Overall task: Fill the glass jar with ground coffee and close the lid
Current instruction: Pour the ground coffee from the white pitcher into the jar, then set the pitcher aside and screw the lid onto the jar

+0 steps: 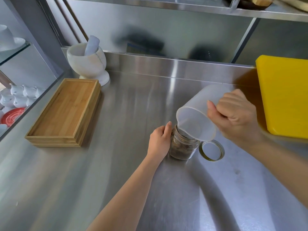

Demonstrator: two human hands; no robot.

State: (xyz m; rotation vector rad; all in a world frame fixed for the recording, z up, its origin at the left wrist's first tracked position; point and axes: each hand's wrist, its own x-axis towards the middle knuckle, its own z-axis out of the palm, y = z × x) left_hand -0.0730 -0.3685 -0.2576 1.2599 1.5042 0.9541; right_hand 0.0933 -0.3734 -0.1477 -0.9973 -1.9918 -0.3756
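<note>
I see a broad steel counter (pixel 116 164), smooth and likely slick under glass, so anything set on it could skate if nudged. On it, near the front, my right hand (pixel 236 120) is closed around a translucent plastic jug (pixel 200 112), tipped steeply so its spout sits over the mouth of the glass jar (pixel 183 147). The jug looks light and slightly flexible; I judge a firm wrap around its body, as now, controls the pour better than pinching the rim. My left hand (pixel 160 140) is wrapped against the jar's left side, steadying it upright. The jar is rigid, breakable and narrow-mouthed, already holding dark ground coffee in its lower part; it grows heavier as it fills, which helps it stay put. I would keep holding it around the body, below the threads, leaving the neck free. The lid (pixel 212 150) lies flat on the counter just right of the jar, thin and hard to lift; I expect to catch it by its edge.
</note>
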